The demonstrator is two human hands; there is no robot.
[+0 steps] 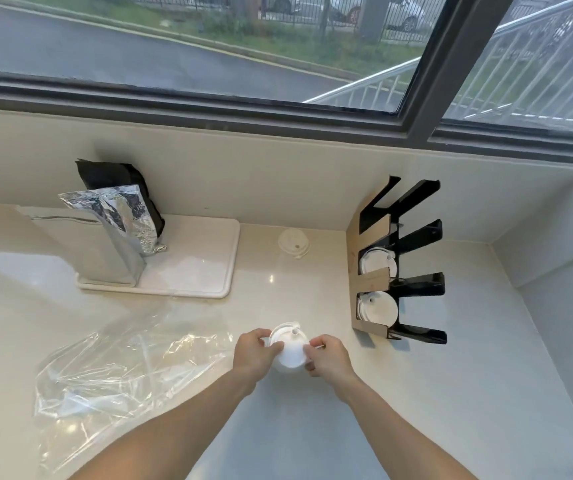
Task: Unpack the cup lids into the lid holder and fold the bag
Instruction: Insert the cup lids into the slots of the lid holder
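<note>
Left hand: its grip is closed on the left side of a stack of white cup lids, fingers curled over the rim.
Right hand: its grip pinches the right side of the same stack, fingertips on the edge.
Stack of white cup lids: held between both hands just above the surface, top lid facing up, with a small spout showing.
Clear plastic bag: lies crumpled and flat on the surface to the left of the hands, its open end toward them; whether any lids remain inside cannot be told.
Lid holder: black rack with a cardboard front, standing on the surface to the right of and beyond the hands, near the corner wall.
Lids in holder: white lids sit in the nearest slot and the middle slot; the farthest slot shows only black.
Loose lids: a few white lids lie on the surface by the back wall, between the white tray and the holder.
White tray: carries a silver foil pouch standing upright, with a black pouch behind it against the wall.
Window: above the back wall, with a road and railing outside.
</note>
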